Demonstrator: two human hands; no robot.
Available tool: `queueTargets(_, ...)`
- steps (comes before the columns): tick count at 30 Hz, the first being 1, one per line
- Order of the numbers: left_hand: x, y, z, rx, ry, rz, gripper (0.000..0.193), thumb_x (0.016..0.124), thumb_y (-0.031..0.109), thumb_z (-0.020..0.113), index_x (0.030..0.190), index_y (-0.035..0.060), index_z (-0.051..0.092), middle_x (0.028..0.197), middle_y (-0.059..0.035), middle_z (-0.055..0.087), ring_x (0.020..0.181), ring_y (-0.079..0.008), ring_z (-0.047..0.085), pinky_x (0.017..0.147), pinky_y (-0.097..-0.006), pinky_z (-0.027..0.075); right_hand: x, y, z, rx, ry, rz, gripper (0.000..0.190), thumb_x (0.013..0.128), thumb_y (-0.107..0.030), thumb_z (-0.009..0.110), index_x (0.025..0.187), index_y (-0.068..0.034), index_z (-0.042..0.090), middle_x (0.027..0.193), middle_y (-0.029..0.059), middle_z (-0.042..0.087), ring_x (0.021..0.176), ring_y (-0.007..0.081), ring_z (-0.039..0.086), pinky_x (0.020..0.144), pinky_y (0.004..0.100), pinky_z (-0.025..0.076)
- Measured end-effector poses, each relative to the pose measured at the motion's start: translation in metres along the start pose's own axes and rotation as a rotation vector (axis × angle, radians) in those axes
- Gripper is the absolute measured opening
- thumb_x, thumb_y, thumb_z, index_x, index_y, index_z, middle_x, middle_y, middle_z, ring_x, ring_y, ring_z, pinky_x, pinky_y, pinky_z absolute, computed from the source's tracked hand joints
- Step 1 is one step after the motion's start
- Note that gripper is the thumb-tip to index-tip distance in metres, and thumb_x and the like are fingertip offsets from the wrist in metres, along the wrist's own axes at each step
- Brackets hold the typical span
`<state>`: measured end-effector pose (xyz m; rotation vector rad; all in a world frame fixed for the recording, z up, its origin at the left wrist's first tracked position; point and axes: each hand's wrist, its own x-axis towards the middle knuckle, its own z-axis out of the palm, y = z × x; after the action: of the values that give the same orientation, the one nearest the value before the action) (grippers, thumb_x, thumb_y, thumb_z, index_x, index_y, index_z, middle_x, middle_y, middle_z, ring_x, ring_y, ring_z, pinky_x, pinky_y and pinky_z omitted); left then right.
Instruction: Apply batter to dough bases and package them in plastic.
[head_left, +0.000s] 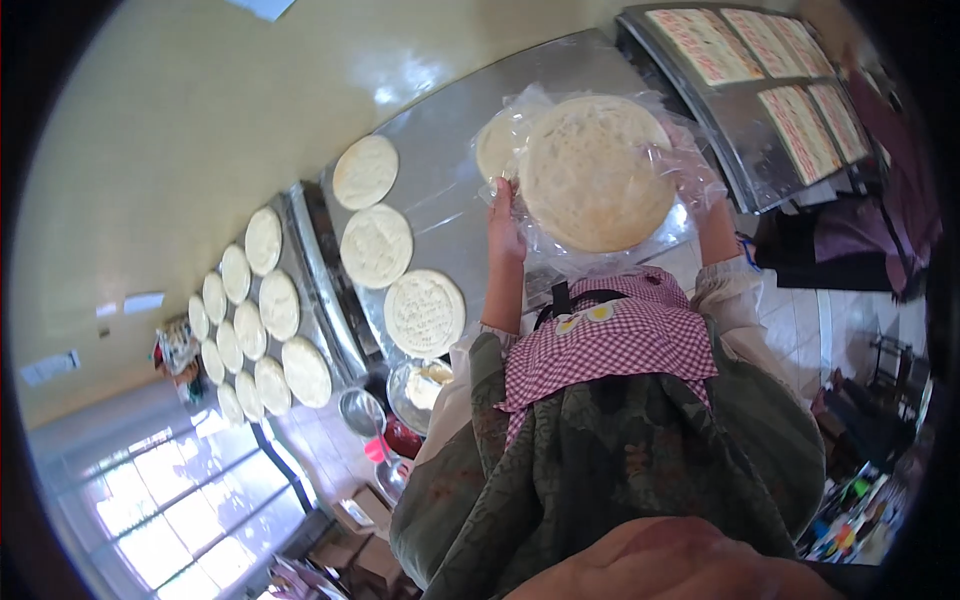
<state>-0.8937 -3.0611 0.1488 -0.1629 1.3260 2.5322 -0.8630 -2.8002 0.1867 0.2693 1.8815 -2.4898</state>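
Observation:
A large round flatbread (600, 172) is held up above the metal table, in and among clear plastic film or a bag (555, 251). My left hand (506, 221) grips the crumpled plastic at the bread's left edge, thumb up. At the right edge my right hand (684, 161) holds the bread, with the clear plastic over the fingers and wrist, so the fingers are partly blurred. Behind the plastic, another round flatbread (496, 146) shows, partly covered by the held one.
Several round flatbreads (376, 246) line the left of the metal table (450, 187); more lie on a second table (304, 330). Topped rectangular breads (705, 46) rest on a right-hand table (724, 124). Bowls (401, 401) stand lower left. A person (862, 240) is at right.

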Motion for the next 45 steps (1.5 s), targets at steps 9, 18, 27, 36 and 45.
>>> queueTargets(9,-0.034,0.045,-0.067,0.465,0.231,0.155,0.035,0.086,0.032,0.05,0.091,-0.0012,0.059,0.083,-0.0044,0.06,0.075,-0.0099,0.053,0.067,-0.0239,0.042,0.031,0.02,0.104,-0.606,-0.414,0.12,0.059,0.069,-0.024,0.069,0.118,-0.002,0.046,0.109,0.0089,0.053,0.1,0.0162,0.049,0.085,0.027,0.04)
queueTargets(18,-0.067,0.069,-0.118,0.438,0.551,0.21,0.038,0.087,0.031,0.047,0.083,-0.0036,0.061,0.069,-0.0026,0.057,0.065,-0.0097,0.049,0.064,-0.0233,0.041,0.077,0.058,0.185,-0.676,-0.719,0.163,0.053,0.069,-0.03,0.07,0.113,-0.005,0.052,0.103,0.0082,0.057,0.095,0.0159,0.052,0.083,0.0292,0.041)
queueTargets(27,-0.044,0.071,-0.167,0.457,0.765,0.191,0.042,0.087,0.033,0.044,0.09,-0.0061,0.058,0.08,-0.0076,0.058,0.071,-0.0141,0.051,0.066,-0.0262,0.041,0.105,0.085,0.21,-0.806,-0.786,0.022,0.058,0.068,-0.042,0.065,0.112,-0.006,0.052,0.102,0.0138,0.056,0.096,0.0244,0.053,0.086,0.0335,0.04)
queueTargets(36,0.011,0.09,-0.131,0.432,0.559,0.154,0.045,0.088,0.037,0.043,0.085,-0.0046,0.059,0.076,-0.0052,0.058,0.068,-0.0112,0.05,0.062,-0.0244,0.041,0.109,0.059,0.154,-0.474,-0.524,0.153,0.059,0.067,-0.023,0.071,0.118,-0.007,0.047,0.108,0.0076,0.054,0.099,0.0168,0.05,0.085,0.0297,0.039)
queueTargets(45,0.035,0.114,-0.119,0.347,0.559,0.252,0.045,0.088,0.037,0.043,0.097,-0.0054,0.057,0.086,-0.01,0.059,0.077,-0.0159,0.054,0.068,-0.0267,0.043,0.111,0.0,0.094,0.166,-0.311,0.34,0.06,0.069,-0.02,0.07,0.121,-0.005,0.043,0.109,0.0075,0.054,0.098,0.0157,0.052,0.084,0.0285,0.043)
